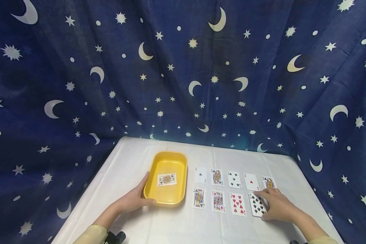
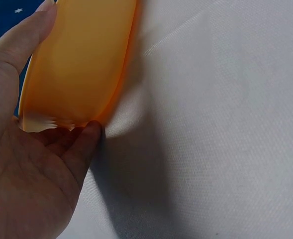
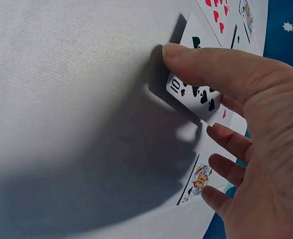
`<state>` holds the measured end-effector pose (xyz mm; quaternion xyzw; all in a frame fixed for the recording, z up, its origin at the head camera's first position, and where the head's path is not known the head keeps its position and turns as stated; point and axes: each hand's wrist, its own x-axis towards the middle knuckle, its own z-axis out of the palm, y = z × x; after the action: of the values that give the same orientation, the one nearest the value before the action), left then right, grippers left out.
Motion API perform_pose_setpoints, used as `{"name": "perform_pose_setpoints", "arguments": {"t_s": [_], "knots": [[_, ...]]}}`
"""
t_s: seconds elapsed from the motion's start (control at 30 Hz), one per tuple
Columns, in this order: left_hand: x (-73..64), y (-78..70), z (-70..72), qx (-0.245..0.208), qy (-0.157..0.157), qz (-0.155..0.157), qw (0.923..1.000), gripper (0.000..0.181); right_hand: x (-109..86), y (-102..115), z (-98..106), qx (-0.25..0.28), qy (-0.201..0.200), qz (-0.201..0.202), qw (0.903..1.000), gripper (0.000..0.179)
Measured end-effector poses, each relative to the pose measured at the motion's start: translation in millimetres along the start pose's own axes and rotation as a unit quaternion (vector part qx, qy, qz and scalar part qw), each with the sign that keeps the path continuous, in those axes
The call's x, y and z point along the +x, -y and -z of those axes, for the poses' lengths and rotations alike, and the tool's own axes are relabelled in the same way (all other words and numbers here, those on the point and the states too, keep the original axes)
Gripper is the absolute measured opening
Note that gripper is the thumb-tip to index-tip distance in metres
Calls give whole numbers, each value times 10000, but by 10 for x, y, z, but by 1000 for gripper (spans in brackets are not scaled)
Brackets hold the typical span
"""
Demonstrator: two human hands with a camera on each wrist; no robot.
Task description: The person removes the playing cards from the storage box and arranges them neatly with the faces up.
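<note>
At its near left corner, my left hand (image 1: 132, 200) grips a yellow plastic tray (image 1: 180, 200), fingers along the left side and thumb at the near end. The left wrist view shows the hand (image 2: 32, 174) round the tray's outer wall (image 2: 86, 59). A face card (image 1: 167, 179) lies crosswise inside. With thumb and index finger my right hand (image 1: 279, 205) pinches a ten of spades (image 1: 257, 203) at the right end of the near row. In the right wrist view this card (image 3: 211, 99) is tilted, casting a shadow on the cloth; the other fingers are spread.
Face-up cards lie in two rows on the white cloth (image 1: 158, 230), among them an ace of clubs (image 1: 200, 175), a red ace (image 1: 251, 182) and a hearts card (image 1: 238, 204). A queen (image 1: 268, 182) lies just beyond my right hand. A blue star-patterned curtain (image 1: 183, 84) surrounds the table.
</note>
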<state>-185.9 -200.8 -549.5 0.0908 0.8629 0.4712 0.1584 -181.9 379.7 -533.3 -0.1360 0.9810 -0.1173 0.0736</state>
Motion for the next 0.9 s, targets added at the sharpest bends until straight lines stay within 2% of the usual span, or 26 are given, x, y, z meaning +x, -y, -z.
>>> {"name": "perform_pose_setpoints", "arguments": {"t_s": [0.17,0.33,0.7,0.9], "knots": [[-16,-10,6,-19,8,-27,10000,128,-19,25,1,76,138,-81,9998,88],[-12,-30,2,46,-14,-26,10000,127,-28,17,-18,144,117,28,9998,87],[-16,-43,-1,102,-42,54,9999,127,-31,18,-30,248,158,-41,9996,88],[-20,-32,1,62,-34,-17,10000,127,-28,10,-33,244,178,-64,9995,87]]}}
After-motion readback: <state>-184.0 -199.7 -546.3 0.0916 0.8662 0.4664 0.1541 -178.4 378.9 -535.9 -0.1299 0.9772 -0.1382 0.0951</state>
